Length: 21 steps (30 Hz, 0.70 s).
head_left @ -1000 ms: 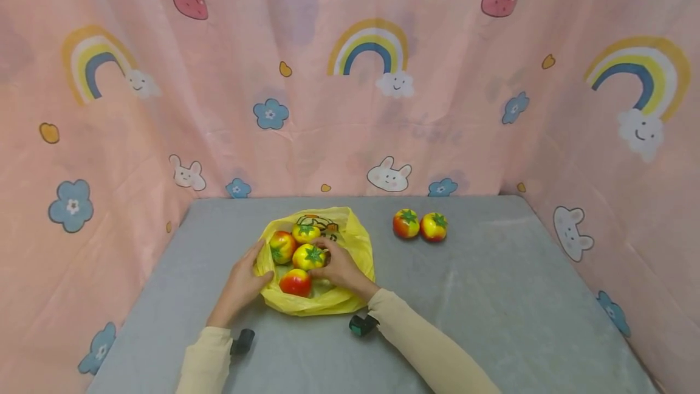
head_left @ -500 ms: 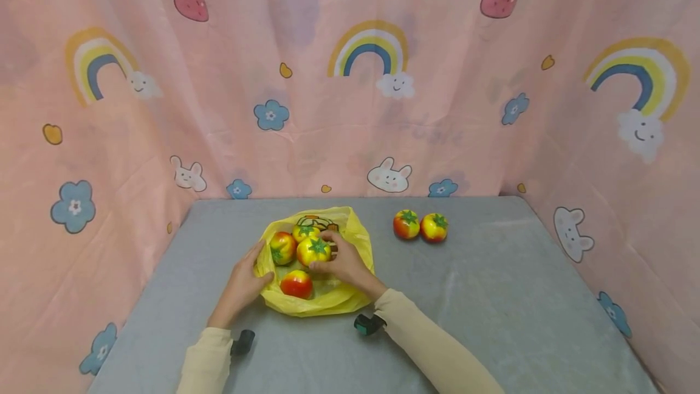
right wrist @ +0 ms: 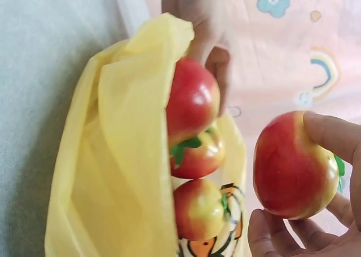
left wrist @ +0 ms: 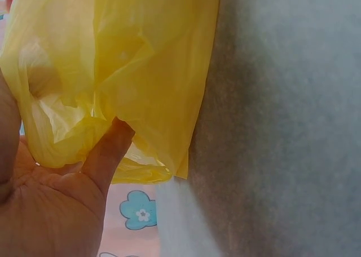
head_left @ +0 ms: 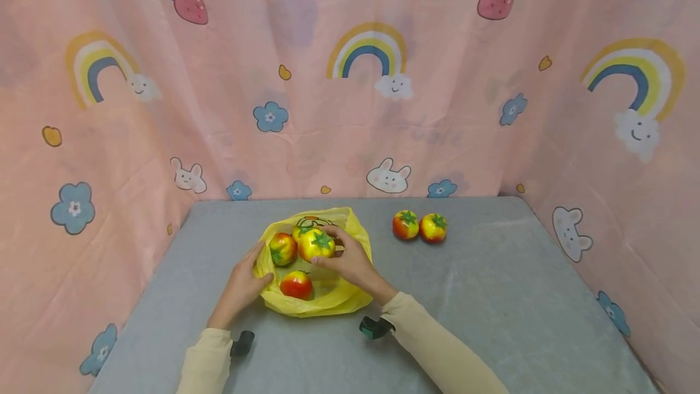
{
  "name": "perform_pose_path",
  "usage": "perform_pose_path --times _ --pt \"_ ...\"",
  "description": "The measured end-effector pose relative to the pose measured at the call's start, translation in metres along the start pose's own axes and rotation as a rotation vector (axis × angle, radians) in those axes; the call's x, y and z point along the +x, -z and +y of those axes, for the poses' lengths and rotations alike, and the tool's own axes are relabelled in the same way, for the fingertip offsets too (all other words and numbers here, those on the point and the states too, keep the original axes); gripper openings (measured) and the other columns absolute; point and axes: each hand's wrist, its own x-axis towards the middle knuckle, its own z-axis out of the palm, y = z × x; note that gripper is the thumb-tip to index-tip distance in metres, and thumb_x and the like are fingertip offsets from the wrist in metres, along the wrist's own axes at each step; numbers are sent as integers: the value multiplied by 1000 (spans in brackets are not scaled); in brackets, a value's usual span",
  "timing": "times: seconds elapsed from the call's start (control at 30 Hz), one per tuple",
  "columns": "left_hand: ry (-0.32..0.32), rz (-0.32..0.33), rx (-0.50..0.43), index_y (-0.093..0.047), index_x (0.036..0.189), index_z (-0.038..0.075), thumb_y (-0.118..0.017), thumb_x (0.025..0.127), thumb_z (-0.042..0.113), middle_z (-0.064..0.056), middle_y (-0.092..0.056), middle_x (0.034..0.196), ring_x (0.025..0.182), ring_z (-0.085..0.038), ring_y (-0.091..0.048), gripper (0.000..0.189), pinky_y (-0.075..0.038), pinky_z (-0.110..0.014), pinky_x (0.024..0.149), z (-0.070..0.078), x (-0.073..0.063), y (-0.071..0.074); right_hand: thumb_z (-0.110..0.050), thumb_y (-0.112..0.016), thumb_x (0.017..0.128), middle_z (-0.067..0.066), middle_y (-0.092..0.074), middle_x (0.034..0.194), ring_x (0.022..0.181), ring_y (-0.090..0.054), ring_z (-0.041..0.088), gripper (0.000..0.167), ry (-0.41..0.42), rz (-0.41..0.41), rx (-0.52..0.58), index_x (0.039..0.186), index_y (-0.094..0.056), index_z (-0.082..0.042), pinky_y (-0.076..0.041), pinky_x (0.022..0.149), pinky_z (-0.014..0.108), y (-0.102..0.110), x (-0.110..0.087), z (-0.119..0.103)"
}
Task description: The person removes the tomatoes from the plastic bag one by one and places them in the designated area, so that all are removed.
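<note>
A yellow plastic bag (head_left: pixel 341 303) sits wide open on the table. My left hand (head_left: pixel 244 279) grips its left rim, thumb (left wrist: pixel 110 153) over the edge in the left wrist view. With my right hand (head_left: pixel 354 263) I hold a red-and-yellow tomato (head_left: pixel 315 245) with a green star-shaped top, thumb on one side and fingers on the other. The right wrist view has this held tomato (right wrist: pixel 293 167) raised apart from the bag's mouth. Inside the bag are a red tomato (head_left: pixel 296 285), another tomato (head_left: pixel 283 249) at the left, and a third tomato (right wrist: pixel 200 209), partly hidden in the head view.
Two more tomatoes, a left one (head_left: pixel 406 225) and a right one (head_left: pixel 433 228), sit side by side at the back of the grey table (head_left: pixel 492 309). A pink patterned curtain (head_left: pixel 328 151) surrounds the table's back and sides.
My right hand has lifted the tomato from among the others in the bag, moving it up and slightly right. The left hand has stayed at the bag's rim.
</note>
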Motion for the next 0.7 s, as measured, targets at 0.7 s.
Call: perform_pose_path --times 0.7 --pt "-6 4 0 -26 155 3 -64 87 11 -23 -28 159 147 -43 -27 79 -24 -55 120 -2 1 -1 -20 -80 81 4 -54 137 118 -54 24 64 100 134 99 138 -51 -16 -52 90 31 18 -17 -13"
